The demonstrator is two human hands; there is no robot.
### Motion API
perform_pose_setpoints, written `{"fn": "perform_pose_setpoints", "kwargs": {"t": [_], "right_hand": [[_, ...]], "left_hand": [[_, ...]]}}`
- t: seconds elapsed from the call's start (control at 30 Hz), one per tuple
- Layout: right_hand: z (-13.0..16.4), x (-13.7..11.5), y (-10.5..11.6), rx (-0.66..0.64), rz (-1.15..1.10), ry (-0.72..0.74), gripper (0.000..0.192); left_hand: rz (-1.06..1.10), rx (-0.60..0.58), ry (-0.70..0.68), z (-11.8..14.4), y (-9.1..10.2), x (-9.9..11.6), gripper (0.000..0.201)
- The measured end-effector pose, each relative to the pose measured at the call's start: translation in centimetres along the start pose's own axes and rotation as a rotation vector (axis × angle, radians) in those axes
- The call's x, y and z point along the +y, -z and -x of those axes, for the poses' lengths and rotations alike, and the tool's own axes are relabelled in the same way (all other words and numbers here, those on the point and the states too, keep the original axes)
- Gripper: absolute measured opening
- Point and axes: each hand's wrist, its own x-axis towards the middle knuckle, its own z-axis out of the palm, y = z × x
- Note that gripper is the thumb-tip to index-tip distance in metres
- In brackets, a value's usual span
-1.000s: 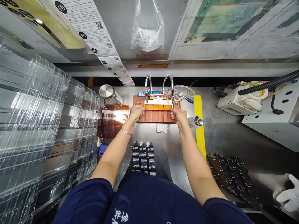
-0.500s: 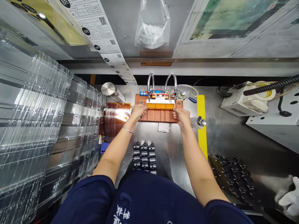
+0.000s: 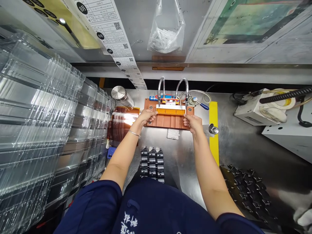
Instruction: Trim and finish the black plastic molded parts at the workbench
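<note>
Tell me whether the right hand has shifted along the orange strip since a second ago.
No. The right hand sits at the right end of the orange strip, just below the right nozzle, as before; only the camera has drifted.

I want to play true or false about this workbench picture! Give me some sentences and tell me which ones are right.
1. Both hands are at the ends of the orange strip. True: the left hand is at its left end, the right hand at its right end.
2. The strip lies on a green board. False: it lies on a brown fixture.
3. Two bendy metal tubes arch down over the strip. True.
4. The black parts sit beyond the fixture. False: they lie nearer the person.
5. Clear plastic trays are stacked on the right. False: on the left.
</note>
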Motion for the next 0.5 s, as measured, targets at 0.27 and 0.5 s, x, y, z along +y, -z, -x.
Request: {"fn": "perform_pose_setpoints", "kwargs": {"t": [0.27,0.5], "right_hand": [[1.1,-0.4,-0.5,0.049,-0.002,0.038,0.026],[1.2,-0.1,-0.6,0.062,-0.001,0.058,0.022]], "left_hand": [[-0.01,0.082,-0.064,0.7,-0.9,-0.1,0.029],[-0.023,0.093,-0.071,0.9,-0.7,-0.5,0.033]]}}
